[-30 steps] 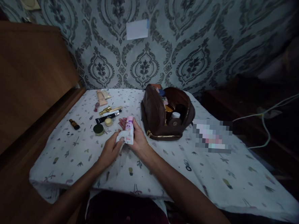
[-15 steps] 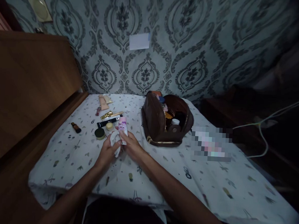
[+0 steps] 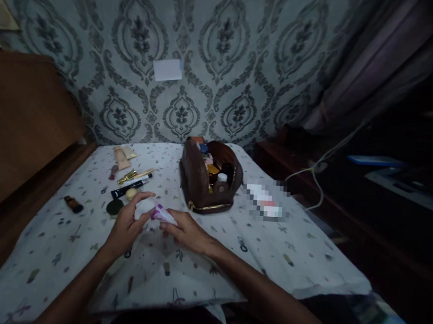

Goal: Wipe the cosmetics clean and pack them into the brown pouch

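My left hand (image 3: 126, 227) is closed around a bunched white cloth (image 3: 144, 207), pressed over one end of a small tube. In my right hand (image 3: 188, 231) is that white and purple tube (image 3: 165, 214), gripped by its other end and lying nearly level above the table. Just beyond my left hand are a dark round jar (image 3: 114, 207), a small cream-coloured pot (image 3: 131, 193) and a black tube (image 3: 124, 190). To the right of them stands an unzipped brown cosmetic bag (image 3: 197, 180) with several items inside, among them a white-capped container (image 3: 222, 177).
A small brown bottle (image 3: 73, 204) lies at the left, and beige tubes (image 3: 121, 157) lie at the back left. The patterned tablecloth (image 3: 210, 264) covers the table. A blurred-out object (image 3: 263, 199) and a pale cable (image 3: 321, 188) are at the right.
My view has swung right, so things appear further left. The tube has tipped from upright to nearly level between my hands, and the cloth now covers its left end.
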{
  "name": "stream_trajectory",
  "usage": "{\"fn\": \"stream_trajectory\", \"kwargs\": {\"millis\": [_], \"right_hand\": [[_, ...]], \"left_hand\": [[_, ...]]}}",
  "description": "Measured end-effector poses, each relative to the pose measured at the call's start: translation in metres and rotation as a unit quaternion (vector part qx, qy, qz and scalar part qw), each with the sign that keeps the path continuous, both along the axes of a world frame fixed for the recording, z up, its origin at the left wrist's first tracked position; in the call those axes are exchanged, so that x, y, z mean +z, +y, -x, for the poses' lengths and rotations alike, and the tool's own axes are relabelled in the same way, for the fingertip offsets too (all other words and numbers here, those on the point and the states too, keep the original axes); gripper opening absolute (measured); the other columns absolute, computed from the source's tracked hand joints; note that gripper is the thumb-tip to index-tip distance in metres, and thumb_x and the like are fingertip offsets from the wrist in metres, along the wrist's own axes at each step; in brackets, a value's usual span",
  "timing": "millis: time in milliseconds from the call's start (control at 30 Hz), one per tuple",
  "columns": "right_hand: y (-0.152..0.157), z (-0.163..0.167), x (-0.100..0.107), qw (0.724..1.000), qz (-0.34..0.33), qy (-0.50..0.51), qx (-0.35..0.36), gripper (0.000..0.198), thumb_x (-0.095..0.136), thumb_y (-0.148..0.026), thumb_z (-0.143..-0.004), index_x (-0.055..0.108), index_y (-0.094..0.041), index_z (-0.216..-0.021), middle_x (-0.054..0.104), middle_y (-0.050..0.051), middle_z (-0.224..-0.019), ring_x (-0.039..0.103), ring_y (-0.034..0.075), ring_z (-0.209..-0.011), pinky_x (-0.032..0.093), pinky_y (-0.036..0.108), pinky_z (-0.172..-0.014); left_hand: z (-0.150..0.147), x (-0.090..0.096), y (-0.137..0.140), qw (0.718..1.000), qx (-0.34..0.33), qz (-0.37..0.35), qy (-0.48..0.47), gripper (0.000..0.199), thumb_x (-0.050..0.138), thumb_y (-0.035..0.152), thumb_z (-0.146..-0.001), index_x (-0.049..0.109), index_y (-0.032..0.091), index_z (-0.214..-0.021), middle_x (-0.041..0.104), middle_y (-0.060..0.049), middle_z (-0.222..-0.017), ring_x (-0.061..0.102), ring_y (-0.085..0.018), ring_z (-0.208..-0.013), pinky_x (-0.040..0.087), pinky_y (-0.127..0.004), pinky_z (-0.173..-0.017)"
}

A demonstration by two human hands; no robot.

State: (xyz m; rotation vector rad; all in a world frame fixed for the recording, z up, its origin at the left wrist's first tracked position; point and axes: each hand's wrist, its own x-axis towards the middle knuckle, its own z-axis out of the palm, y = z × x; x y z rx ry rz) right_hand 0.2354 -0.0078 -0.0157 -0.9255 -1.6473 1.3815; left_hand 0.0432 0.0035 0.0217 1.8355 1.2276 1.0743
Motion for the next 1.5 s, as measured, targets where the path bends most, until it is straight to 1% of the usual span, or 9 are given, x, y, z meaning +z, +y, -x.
{"fn": "stream_trajectory", "kwargs": {"millis": [167, 300, 433, 533, 633, 800, 1033, 1367, 1500], "right_hand": [[-0.025, -0.038, 0.013, 0.983, 0.008, 0.135, -0.121, 0.02, 0.069, -0.033, -0.084, 0.07, -0.021, -0.1, 0.07, 0.002, -0.083, 0.069, 0.016, -0.069, 0.051, 0.022, -0.051], [-0.039, -0.068, 0.031, 0.962, -0.126, 0.099, -0.219, 0.019, 0.064, -0.032, -0.091, 0.073, -0.019, -0.08, 0.069, 0.002, -0.07, 0.063, 0.012, -0.055, 0.052, 0.023, -0.053], [-0.043, -0.101, 0.059, 0.928, -0.245, 0.022, -0.279, 0.025, 0.062, -0.029, -0.093, 0.072, -0.018, -0.073, 0.069, 0.003, -0.069, 0.061, 0.01, -0.051, 0.05, 0.022, -0.05], [-0.037, -0.128, 0.082, 0.893, -0.275, 0.001, -0.357, 0.023, 0.064, -0.031, -0.092, 0.07, -0.019, -0.074, 0.068, 0.001, -0.063, 0.058, 0.01, -0.047, 0.047, 0.021, -0.046], [-0.022, -0.151, 0.102, 0.862, -0.288, -0.021, -0.418, 0.025, 0.067, -0.036, -0.09, 0.068, -0.019, -0.073, 0.066, 0.0, -0.058, 0.056, 0.01, -0.045, 0.044, 0.021, -0.045], [0.013, -0.168, 0.109, 0.886, -0.285, -0.068, -0.36, 0.032, 0.065, -0.042, -0.091, 0.064, -0.018, -0.069, 0.061, -0.002, -0.055, 0.055, 0.01, -0.046, 0.041, 0.021, -0.046], [0.047, -0.172, 0.096, 0.895, -0.3, -0.171, -0.28, 0.034, 0.054, -0.033, -0.096, 0.056, -0.019, -0.066, 0.054, -0.002, -0.057, 0.054, 0.011, -0.057, 0.036, 0.022, -0.055], [0.09, -0.163, 0.102, 0.885, -0.297, -0.313, -0.172, 0.022, 0.053, -0.016, -0.092, 0.062, -0.014, -0.071, 0.056, 0.002, -0.064, 0.054, 0.015, -0.068, 0.034, 0.026, -0.066], [0.102, -0.155, 0.098, 0.892, -0.267, -0.332, -0.148, 0.018, 0.056, -0.01, -0.086, 0.063, -0.013, -0.07, 0.056, 0.003, -0.06, 0.058, 0.018, -0.07, 0.036, 0.027, -0.065]], "left_hand": [[-0.024, 0.002, -0.007, 0.996, -0.004, 0.064, -0.057, 0.038, 0.057, 0.05, -0.089, 0.055, 0.021, -0.114, 0.06, 0.004, -0.066, 0.051, -0.012, -0.049, 0.041, -0.021, -0.045], [-0.051, 0.0, -0.007, 0.99, -0.039, 0.106, -0.083, 0.037, 0.057, 0.05, -0.09, 0.054, 0.023, -0.114, 0.061, 0.004, -0.062, 0.05, -0.012, -0.045, 0.039, -0.021, -0.044], [-0.08, 0.003, 0.003, 0.99, -0.068, 0.082, -0.087, 0.037, 0.054, 0.045, -0.091, 0.055, 0.022, -0.12, 0.064, 0.002, -0.067, 0.054, -0.014, -0.049, 0.043, -0.023, -0.048], [-0.099, 0.012, 0.014, 0.992, -0.117, 0.026, -0.026, 0.042, 0.05, 0.038, -0.092, 0.053, 0.021, -0.129, 0.066, -0.001, -0.074, 0.061, -0.017, -0.058, 0.048, -0.026, -0.059], [-0.116, 0.017, 0.025, 0.975, -0.166, -0.03, 0.142, 0.058, 0.05, 0.028, -0.087, 0.044, 0.019, -0.144, 0.07, -0.004, -0.08, 0.065, -0.021, -0.068, 0.049, -0.029, -0.064], [-0.133, 0.012, 0.033, 0.899, -0.168, -0.099, 0.392, 0.074, 0.053, 0.016, -0.078, 0.037, 0.02, -0.15, 0.076, -0.008, -0.095, 0.07, -0.025, -0.078, 0.049, -0.03, -0.068], [-0.125, 0.003, 0.038, 0.849, -0.183, -0.114, 0.482, 0.085, 0.052, 0.004, -0.065, 0.045, 0.033, -0.145, 0.074, -0.005, -0.115, 0.073, -0.023, -0.086, 0.052, -0.028, -0.069], [-0.114, -0.018, 0.039, 0.86, -0.163, -0.165, 0.455, 0.089, 0.047, 0.005, -0.058, 0.049, 0.035, -0.142, 0.072, -0.002, -0.12, 0.072, -0.022, -0.091, 0.054, -0.026, -0.068], [-0.115, -0.018, 0.038, 0.856, -0.161, -0.14, 0.471, 0.087, 0.049, 0.008, -0.06, 0.049, 0.037, -0.142, 0.072, -0.002, -0.121, 0.073, -0.023, -0.092, 0.053, -0.025, -0.066]]}}
